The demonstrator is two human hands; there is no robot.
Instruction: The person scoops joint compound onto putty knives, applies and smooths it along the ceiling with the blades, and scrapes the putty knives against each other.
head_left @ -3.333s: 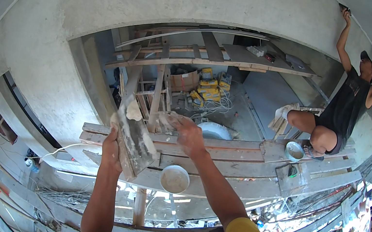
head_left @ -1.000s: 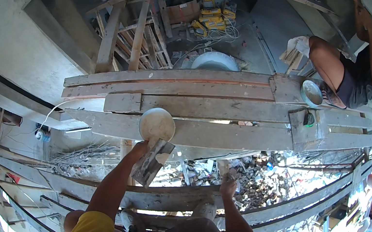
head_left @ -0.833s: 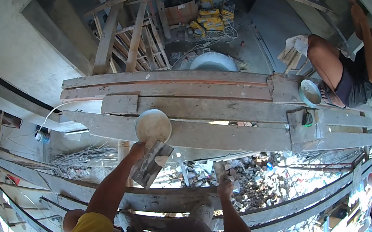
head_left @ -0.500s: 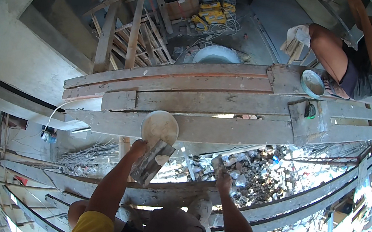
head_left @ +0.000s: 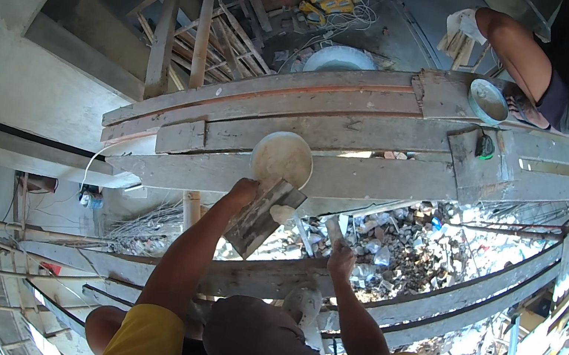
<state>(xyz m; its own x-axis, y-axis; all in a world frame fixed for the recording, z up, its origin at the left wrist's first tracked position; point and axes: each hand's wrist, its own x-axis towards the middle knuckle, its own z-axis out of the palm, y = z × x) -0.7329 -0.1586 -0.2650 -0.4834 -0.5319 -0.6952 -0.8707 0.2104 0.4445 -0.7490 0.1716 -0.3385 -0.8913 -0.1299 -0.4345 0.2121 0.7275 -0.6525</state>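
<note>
Head view shows left fingers (head_left: 245, 190) gripping a board (head_left: 255, 224), a lump of paste (head_left: 283, 214) already on it, right fingers (head_left: 341, 259) closed around a scraper (head_left: 334, 229), and more remaining in the bowl (head_left: 308, 175) just beyond the left fingers

Both arms (head_left: 186, 259) are out front, left hand (head_left: 244, 192) curled up by the planks' (head_left: 374, 181) near edge, right fist (head_left: 341, 261) a bit further back.

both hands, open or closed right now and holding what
Left hand: closed, holding a flat board with a pale lump on it.
Right hand: closed, holding a flat-bladed tool.
</note>
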